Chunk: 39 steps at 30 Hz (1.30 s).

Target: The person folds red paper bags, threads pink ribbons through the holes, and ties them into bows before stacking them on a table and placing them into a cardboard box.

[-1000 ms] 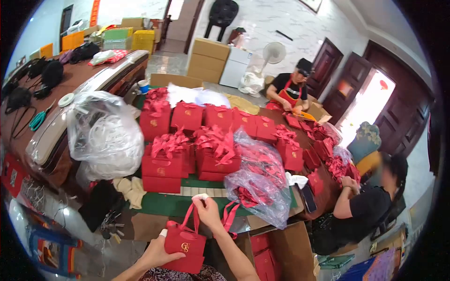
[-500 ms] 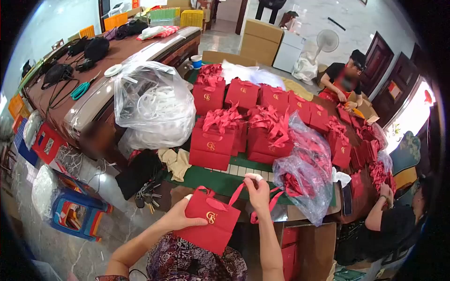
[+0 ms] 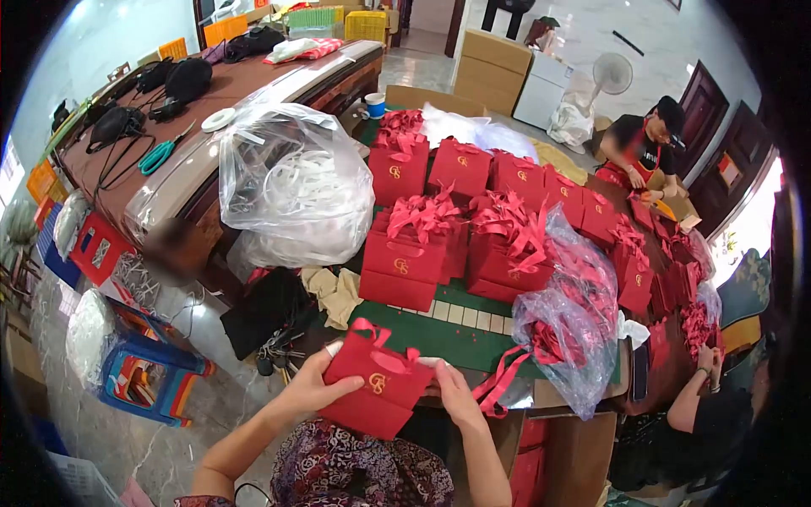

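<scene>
My left hand [image 3: 311, 385] grips a small red paper gift bag [image 3: 363, 412] by its left side, thumb across the front near the gold logo. Red ribbon handles [image 3: 372, 331] stick up from the bag's top edge. At the upper right corner of the same bag, my right hand [image 3: 454, 394] is closed, its fingers partly hidden by the bag and the ribbon end there. Just right of that hand, a loose red ribbon [image 3: 502, 385] hangs over the table edge beside a clear plastic bag [image 3: 574, 338] of red ribbons.
Several finished-looking red gift bags [image 3: 401, 266] stand in rows on the table, with a green mat [image 3: 448, 342] in front. A large clear bag of white cord [image 3: 296, 194] stands left. Two other people [image 3: 650, 144] work at the right. Stools [image 3: 152, 363] stand at lower left.
My right hand has come down from a raised ribbon to the bag's upper right corner. The ribbon handle is now lower. The view has shifted slightly left.
</scene>
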### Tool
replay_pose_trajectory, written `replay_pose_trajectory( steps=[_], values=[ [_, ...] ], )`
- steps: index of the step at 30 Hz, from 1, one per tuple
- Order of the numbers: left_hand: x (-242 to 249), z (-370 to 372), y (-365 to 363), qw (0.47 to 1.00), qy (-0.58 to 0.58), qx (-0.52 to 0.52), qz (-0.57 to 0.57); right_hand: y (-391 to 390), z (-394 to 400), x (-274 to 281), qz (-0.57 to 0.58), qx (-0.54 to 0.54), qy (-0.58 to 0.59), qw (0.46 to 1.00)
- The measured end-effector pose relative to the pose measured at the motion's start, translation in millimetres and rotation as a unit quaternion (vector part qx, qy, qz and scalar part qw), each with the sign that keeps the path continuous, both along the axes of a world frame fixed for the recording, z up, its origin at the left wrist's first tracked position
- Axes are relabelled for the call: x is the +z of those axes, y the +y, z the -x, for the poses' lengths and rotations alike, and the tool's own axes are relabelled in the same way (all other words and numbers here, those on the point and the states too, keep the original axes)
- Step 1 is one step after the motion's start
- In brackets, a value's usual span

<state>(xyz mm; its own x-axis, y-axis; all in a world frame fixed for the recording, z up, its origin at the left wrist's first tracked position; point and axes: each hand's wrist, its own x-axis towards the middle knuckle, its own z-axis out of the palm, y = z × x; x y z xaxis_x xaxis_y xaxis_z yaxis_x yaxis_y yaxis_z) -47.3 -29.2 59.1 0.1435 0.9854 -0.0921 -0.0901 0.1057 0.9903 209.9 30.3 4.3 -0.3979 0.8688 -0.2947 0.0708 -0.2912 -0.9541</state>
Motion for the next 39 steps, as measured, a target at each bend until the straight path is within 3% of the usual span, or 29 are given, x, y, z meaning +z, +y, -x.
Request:
replay_pose_trajectory(
  steps=[3,4,6,8,9,10,11,13,14,16,17,22,24,25,32,39],
  values=[
    [9,4,26,0.998,-0.04,0.04,-0.042,8,-3,-2,0.074,0.017,0.18,0.981],
    [19,5,38,0.996,-0.023,0.053,-0.068,14,0,13,0.068,0.016,0.179,0.981],
    [27,6,67,0.985,0.001,0.085,-0.148,28,11,41,-0.096,0.041,0.055,0.993],
    [42,3,94,0.977,-0.032,0.106,-0.184,46,33,57,-0.148,-0.016,0.096,0.984],
    [42,4,108,0.975,-0.033,0.109,-0.193,56,39,63,-0.224,-0.054,0.046,0.972],
    [38,5,120,0.972,-0.033,0.112,-0.202,63,43,65,-0.296,-0.092,-0.005,0.951],
    [26,4,130,0.972,-0.035,0.107,-0.205,69,47,62,-0.3,-0.096,-0.007,0.949],
    [-9,2,144,0.96,0.042,0.193,-0.198,83,52,45,-0.352,-0.159,-0.158,0.909],
    [-27,2,147,0.961,0.041,0.189,-0.199,87,53,33,-0.342,-0.157,-0.147,0.915],
    [-60,3,144,0.905,0.219,0.258,-0.257,90,55,-6,-0.355,-0.161,-0.215,0.895],
    [-71,1,139,0.917,0.222,0.265,-0.198,88,55,-17,-0.347,-0.151,-0.24,0.894],
    [-93,-16,121,0.919,0.182,0.258,-0.236,82,58,-34,-0.393,-0.195,-0.294,0.849],
    [-77,-29,108,0.834,0.446,0.231,-0.228,84,61,-35,-0.409,-0.203,-0.308,0.835],
    [-84,-31,112,0.821,0.471,0.21,-0.244,86,63,-37,-0.409,-0.214,-0.304,0.834],
    [-89,-48,148,0.781,0.559,0.218,-0.172,114,70,-43,-0.405,-0.259,-0.334,0.811],
    [-77,-47,183,0.791,0.569,0.187,-0.123,140,66,-41,-0.39,-0.251,-0.329,0.823]
  ],
)
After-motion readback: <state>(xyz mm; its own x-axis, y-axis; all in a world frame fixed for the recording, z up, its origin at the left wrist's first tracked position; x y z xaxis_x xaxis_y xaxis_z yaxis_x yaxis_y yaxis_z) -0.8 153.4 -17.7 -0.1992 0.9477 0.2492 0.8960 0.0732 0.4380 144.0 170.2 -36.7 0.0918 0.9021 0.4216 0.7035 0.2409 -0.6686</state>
